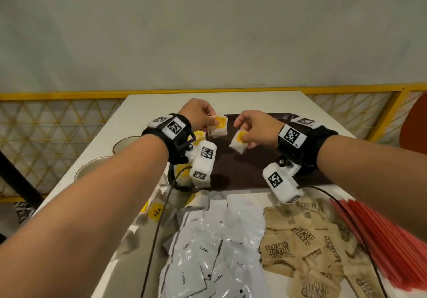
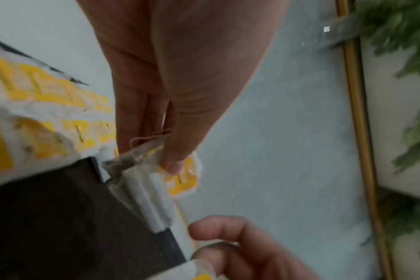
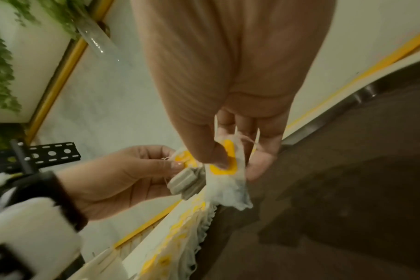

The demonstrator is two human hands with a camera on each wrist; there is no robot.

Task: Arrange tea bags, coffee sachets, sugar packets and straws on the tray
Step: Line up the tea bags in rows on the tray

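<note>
Both hands hover over the dark brown tray (image 1: pixel 254 173). My left hand (image 1: pixel 210 120) pinches a small stack of white tea bags with yellow tags (image 1: pixel 218 126) by the top; the left wrist view shows my thumb on that stack (image 2: pixel 142 181). Just to its right, my right hand (image 1: pixel 242 134) pinches a single tea bag (image 1: pixel 238 142), which hangs from my fingers in the right wrist view (image 3: pixel 226 181). A row of tea bags (image 3: pixel 180 236) lies along the tray's left edge. The two hands are close but hold separate bags.
On the white table near me lie loose tea bags (image 1: pixel 157 212), white coffee sachets (image 1: pixel 208 247), brown sugar packets (image 1: pixel 307 247) and red straws (image 1: pixel 388 240). Two round cups (image 1: pixel 92 168) stand at the left. A yellow railing (image 1: pixel 69 94) runs behind the table.
</note>
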